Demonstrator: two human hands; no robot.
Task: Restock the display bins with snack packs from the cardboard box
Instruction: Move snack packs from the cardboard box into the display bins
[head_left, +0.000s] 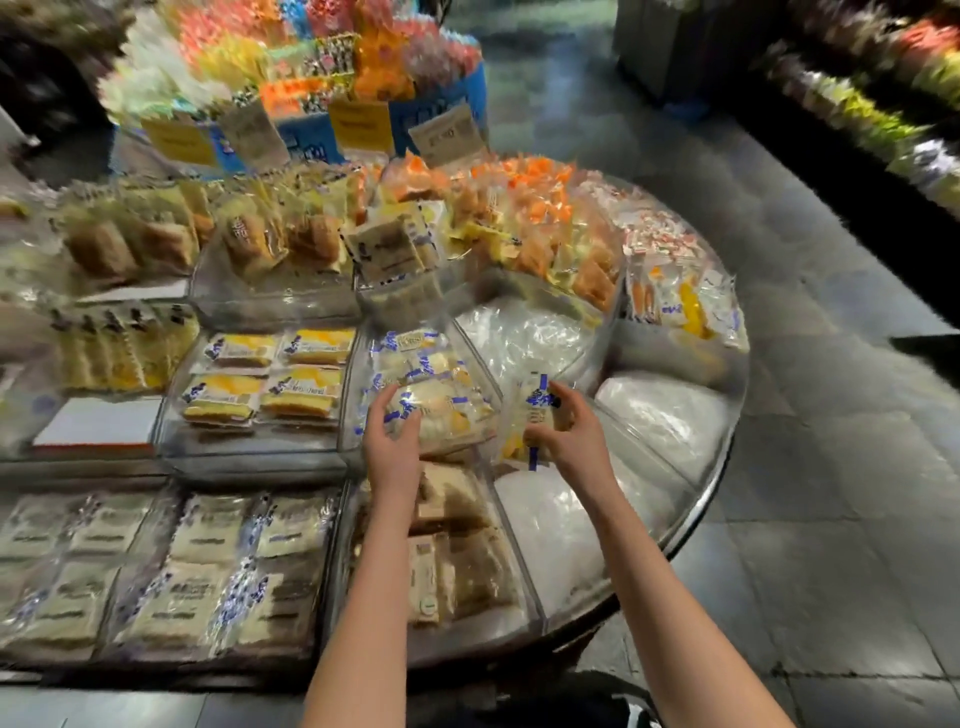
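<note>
Right grip (567, 432) pinching snack pack (522, 423) — I am placing it.
Left grip (392, 434) on pile (452, 415), closure unclear — heaped packs may be sliding out.

Dark tiled floor (810, 426), yellow price signs (361, 122)

Two bare forearms reach forward from the bottom edge, side by side but apart, with both hands at about the same height. The left hand (392, 431) is palm down, its fingers and thumb curved round the near edge of a lying pack (449, 415). The right hand (569, 428) is turned inward, its fingers (563, 395) curled round an upright pack (531, 402).
</note>
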